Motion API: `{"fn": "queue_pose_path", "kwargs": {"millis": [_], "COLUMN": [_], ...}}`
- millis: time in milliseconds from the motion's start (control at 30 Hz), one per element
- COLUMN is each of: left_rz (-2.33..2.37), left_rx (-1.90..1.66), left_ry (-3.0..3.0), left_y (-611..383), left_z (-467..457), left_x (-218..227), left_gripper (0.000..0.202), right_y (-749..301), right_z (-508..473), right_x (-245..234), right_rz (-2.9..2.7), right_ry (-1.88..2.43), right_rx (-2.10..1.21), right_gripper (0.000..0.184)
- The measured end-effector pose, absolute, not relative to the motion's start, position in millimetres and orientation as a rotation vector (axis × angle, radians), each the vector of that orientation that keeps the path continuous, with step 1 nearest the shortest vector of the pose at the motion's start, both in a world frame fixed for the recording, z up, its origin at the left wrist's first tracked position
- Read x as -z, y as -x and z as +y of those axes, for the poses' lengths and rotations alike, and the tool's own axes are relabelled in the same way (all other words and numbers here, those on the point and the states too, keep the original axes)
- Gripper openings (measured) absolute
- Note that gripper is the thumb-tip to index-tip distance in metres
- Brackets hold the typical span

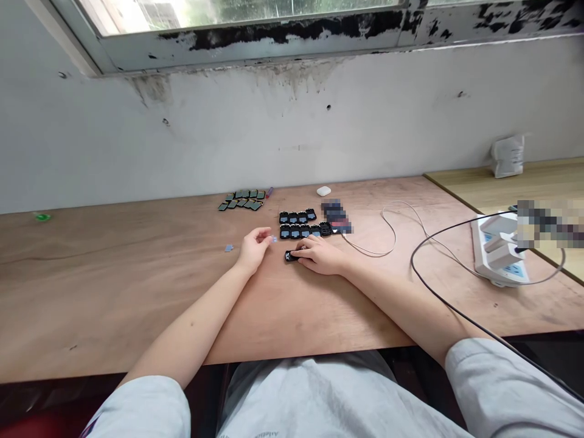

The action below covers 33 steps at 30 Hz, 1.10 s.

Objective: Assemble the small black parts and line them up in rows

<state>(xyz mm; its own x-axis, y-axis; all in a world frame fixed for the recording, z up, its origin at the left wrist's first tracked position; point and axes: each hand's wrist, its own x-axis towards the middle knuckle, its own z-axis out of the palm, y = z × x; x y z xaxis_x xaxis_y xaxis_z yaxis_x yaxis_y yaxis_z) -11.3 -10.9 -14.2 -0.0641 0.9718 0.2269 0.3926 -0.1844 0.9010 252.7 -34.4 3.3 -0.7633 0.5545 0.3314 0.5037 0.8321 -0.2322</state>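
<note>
My right hand [319,254] rests on the wooden table [137,292] with its fingers curled over a small black part [290,257] that sticks out at its left. My left hand [253,246] lies just to the left, fingers pinched on a tiny pale blue piece [274,239] at the fingertips. Two rows of several small black parts with grey faces [298,224] sit right behind both hands.
Several grey-green flat chips [243,199] lie farther back, with a white earbud case [323,191] to their right. A blue scrap [229,248] lies left of my left hand. A white power strip [499,249] with plugs and cables [413,258] is on the right.
</note>
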Motion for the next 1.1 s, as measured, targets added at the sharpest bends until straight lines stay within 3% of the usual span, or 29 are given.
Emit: {"fn": "queue_pose_path", "kwargs": {"millis": [333,467,600,833,1100], "left_rz": [1.187,1.098,1.035,0.959,0.903], "left_rx": [-1.072,-1.006,-0.991,-0.969,-0.936], "left_ry": [-1.995,-2.146,-2.140,-2.304,-2.468], "left_y": [-14,-18,-19,-14,-14], "left_z": [-39,-43,-44,-46,-47], "left_x": [4,2,2,0,-3], "left_gripper": [0.030,0.024,0.027,0.036,0.033], "right_y": [-254,-254,-253,-253,-253], "right_z": [-30,-29,-29,-30,-30], "right_x": [-1,-2,-4,-7,-7], "right_rz": [-2.588,-2.584,-2.579,-2.550,-2.547], "right_ry": [0.833,0.830,0.861,0.834,0.832], "right_rx": [-0.256,-0.261,-0.272,-0.336,-0.330], "right_gripper": [0.045,0.037,0.029,0.040,0.038]}}
